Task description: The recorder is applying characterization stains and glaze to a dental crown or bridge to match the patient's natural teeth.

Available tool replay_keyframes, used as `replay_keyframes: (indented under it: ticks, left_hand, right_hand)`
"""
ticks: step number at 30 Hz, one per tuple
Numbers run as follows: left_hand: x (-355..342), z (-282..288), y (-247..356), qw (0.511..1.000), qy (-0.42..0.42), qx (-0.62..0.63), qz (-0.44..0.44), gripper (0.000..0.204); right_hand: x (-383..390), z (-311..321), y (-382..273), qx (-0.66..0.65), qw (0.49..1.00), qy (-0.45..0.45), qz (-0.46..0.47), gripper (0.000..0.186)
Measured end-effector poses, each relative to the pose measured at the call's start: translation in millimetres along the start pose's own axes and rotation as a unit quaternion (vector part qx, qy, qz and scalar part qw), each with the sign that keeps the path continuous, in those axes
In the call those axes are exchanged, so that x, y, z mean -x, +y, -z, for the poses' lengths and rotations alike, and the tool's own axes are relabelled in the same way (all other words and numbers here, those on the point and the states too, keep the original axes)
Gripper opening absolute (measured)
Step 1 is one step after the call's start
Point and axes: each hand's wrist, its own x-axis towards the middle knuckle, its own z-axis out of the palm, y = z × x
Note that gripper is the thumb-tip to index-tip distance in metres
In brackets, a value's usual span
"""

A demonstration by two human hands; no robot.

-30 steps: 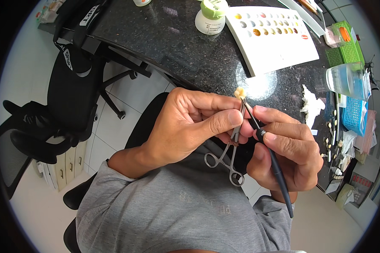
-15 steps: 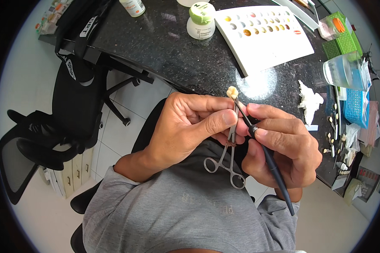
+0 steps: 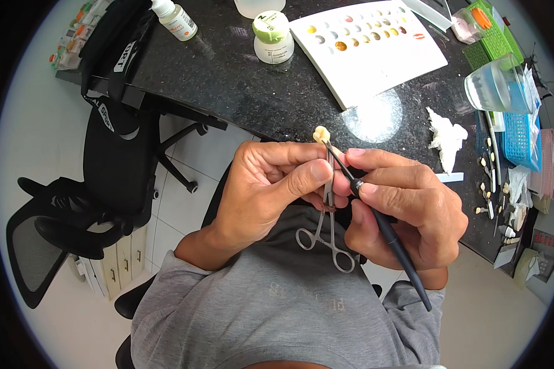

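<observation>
My left hand [image 3: 271, 184] is closed round the shanks of a metal hemostat [image 3: 328, 230], its finger rings hanging below toward my shirt. In the hemostat's tip sits a small cream-coloured dental crown [image 3: 321, 134]. My right hand [image 3: 412, 209] grips a black-handled brush [image 3: 395, 243] like a pen, with its thin dark tip touching or very near the crown's lower edge. The fingertips of both hands are close together just below the crown. Exactly how the hemostat's jaws hold the crown is too small to tell.
A white palette [image 3: 375, 67] with several coloured wells lies on the black speckled table, beside a green-lidded jar [image 3: 273, 38] and a dropper bottle [image 3: 175, 21]. Crumpled tissue [image 3: 446, 138], a glass of water [image 3: 495, 89] and a blue basket [image 3: 522, 141] are at right. A black chair [image 3: 114, 147] stands left.
The view has shifted slightly, so hands and table items appear a little further left. Both hands keep their grips, and the brush tip stays at the crown.
</observation>
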Motion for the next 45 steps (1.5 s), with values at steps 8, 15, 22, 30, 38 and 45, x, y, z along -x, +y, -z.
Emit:
replay_keyframes:
  ticks: [8,15,22,30,38,45]
  left_hand:
    - [0,0,1,1.000,-0.006,-0.001,0.003,0.023]
    - [-1,0,1,1.000,-0.009,0.005,-0.002,0.023]
    - [0,0,1,1.000,-0.006,0.007,0.001,0.023]
    - [-1,0,1,1.000,-0.002,0.003,0.000,0.023]
    - [5,-4,-2,0.945,0.070,-0.272,-0.169,0.019]
    - [0,-1,-2,0.902,0.076,-0.352,-0.238,0.016]
  right_hand:
    - [0,1,0,0.005,1.000,-0.006,-0.005,0.019]
    - [1,-6,0,0.007,0.998,0.063,-0.018,0.023]
    - [1,-6,2,0.022,0.998,0.055,-0.012,0.024]
    - [5,-2,-1,-0.009,0.998,0.052,-0.023,0.027]
    - [11,36,-18,0.045,0.994,-0.015,-0.101,0.029]
    - [19,22,-15,0.021,0.998,0.028,-0.061,0.032]
